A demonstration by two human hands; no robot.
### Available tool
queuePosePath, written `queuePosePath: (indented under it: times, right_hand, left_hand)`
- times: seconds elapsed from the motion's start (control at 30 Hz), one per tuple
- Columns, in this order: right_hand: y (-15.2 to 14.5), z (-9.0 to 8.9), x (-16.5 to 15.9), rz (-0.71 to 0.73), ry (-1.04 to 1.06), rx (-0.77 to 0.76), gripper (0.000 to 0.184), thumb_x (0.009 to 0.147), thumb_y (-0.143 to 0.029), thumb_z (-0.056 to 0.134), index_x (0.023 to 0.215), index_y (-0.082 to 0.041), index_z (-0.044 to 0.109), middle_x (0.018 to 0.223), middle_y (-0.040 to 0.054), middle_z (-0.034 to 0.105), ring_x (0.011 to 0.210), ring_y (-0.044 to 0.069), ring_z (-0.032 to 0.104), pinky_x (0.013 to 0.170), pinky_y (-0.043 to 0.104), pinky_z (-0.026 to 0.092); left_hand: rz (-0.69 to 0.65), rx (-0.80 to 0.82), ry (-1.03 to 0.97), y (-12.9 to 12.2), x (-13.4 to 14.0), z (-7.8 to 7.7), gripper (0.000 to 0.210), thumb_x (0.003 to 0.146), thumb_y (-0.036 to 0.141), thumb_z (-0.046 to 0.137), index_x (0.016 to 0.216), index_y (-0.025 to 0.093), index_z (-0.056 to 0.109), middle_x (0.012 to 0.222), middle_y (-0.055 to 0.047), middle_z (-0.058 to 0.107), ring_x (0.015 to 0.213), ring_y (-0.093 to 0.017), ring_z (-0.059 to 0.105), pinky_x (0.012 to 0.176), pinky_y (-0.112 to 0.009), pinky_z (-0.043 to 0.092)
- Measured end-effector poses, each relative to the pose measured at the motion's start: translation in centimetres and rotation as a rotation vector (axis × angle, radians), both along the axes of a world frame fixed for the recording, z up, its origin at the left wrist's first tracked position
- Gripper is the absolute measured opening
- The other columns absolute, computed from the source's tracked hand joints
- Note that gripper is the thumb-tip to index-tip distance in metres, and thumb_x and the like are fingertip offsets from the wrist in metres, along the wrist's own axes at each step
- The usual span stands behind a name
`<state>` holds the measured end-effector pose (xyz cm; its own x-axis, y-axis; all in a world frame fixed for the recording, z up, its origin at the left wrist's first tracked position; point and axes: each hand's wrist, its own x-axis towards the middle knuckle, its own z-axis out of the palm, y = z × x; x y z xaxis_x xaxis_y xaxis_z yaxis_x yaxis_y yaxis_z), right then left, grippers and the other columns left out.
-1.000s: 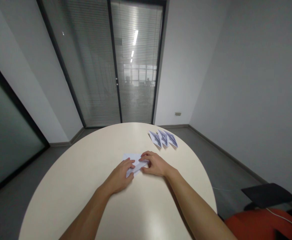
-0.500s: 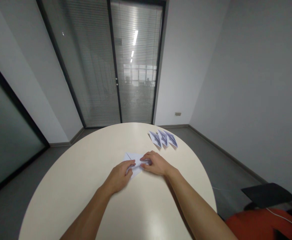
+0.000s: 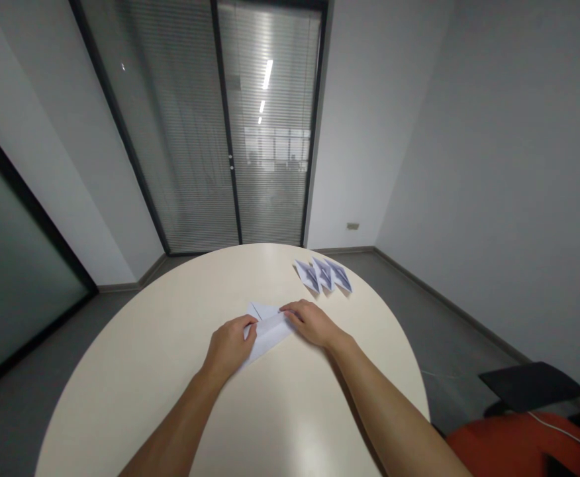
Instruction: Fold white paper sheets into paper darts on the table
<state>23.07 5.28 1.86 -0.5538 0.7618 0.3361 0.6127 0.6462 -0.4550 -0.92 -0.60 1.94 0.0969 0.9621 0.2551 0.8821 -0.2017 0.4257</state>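
One folded paper (image 3: 270, 334) is pinched by the left hand (image 3: 229, 343) and touched by the right hand (image 3: 314, 323), whose grip is unclear

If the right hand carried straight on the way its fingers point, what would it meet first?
The right hand would first meet the folded white paper, which it seems to be touching. Beyond that, the left hand lies near the line; one view leaves unclear whether they would touch.

The left hand (image 3: 228, 346) pinches, fingers curled, with the right hand (image 3: 314, 323) near it, fingertips turned toward it.
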Motion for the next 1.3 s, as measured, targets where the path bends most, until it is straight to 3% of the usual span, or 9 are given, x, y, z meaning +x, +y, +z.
queuePosePath:
  times: [0.53,0.9,1.1,1.2,1.3]
  right_hand:
    - [0.4,-1.4,0.0,-0.062,0.014,0.057,0.041,0.095,-0.013,0.051,0.134,-0.017,0.062,0.129,0.0125,0.069,0.117,0.026,0.063,0.104,0.042,0.048]
    - [0.4,-1.3,-0.2,-0.073,0.033,0.084,0.051,0.090,-0.004,0.049,0.140,-0.017,0.056,0.135,0.0139,0.063,0.126,0.025,0.058,0.109,0.041,0.046]
    - [0.2,-1.0,-0.3,-0.176,-0.008,0.067,0.059,0.087,0.002,0.046,0.139,-0.020,0.059,0.138,0.0121,0.061,0.128,0.023,0.057,0.108,0.038,0.046]
    - [0.2,-0.8,-0.2,-0.243,-0.067,0.119,0.058,0.087,0.002,0.049,0.141,-0.018,0.057,0.141,0.0144,0.058,0.130,0.026,0.053,0.111,0.042,0.043]
    - [-0.1,-0.6,-0.6,-0.187,-0.100,0.193,0.055,0.089,-0.003,0.052,0.142,-0.017,0.056,0.145,0.0148,0.056,0.133,0.028,0.049,0.113,0.046,0.041]
  left_hand:
    - [-0.007,-0.003,-0.050,0.2,-0.1,-0.3,0.032,0.094,0.023,0.051,0.120,0.025,0.071,0.125,-0.004,0.074,0.113,-0.024,0.070,0.099,-0.037,0.053]
    - [-0.020,0.002,-0.035,0.2,-0.1,-0.5,0.031,0.092,0.016,0.055,0.120,0.021,0.068,0.128,-0.007,0.072,0.118,-0.023,0.066,0.102,-0.037,0.051]
    - [-0.003,-0.024,-0.011,0.2,0.1,-0.4,0.032,0.092,0.014,0.057,0.121,0.021,0.067,0.128,-0.007,0.071,0.117,-0.022,0.066,0.101,-0.036,0.050]
    - [0.019,-0.018,0.007,0.2,0.2,-0.5,0.031,0.092,0.014,0.059,0.120,0.020,0.068,0.125,-0.007,0.072,0.115,-0.021,0.066,0.100,-0.033,0.050]
    - [0.041,0.000,0.008,0.4,0.3,-0.7,0.029,0.092,0.013,0.060,0.118,0.020,0.069,0.123,-0.007,0.073,0.113,-0.021,0.066,0.099,-0.032,0.050]
